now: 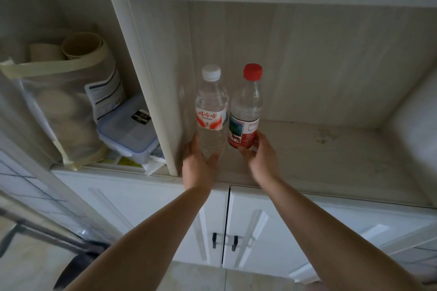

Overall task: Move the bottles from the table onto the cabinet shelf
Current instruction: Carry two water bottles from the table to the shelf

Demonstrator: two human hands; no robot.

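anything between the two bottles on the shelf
Nothing: in the head view the white-capped bottle and red-capped bottle stand side by side, only a thin gap between them.

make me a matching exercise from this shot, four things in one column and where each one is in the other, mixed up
Things:
1. white-capped bottle
2. red-capped bottle
3. clear lidded container
4. black door handles

Places:
A. in the compartment to the left of the divider
B. held low down by the right hand
C. on the closed doors below the shelf
D. held low down by the left hand

Pairs: 1-D, 2-B, 3-A, 4-C
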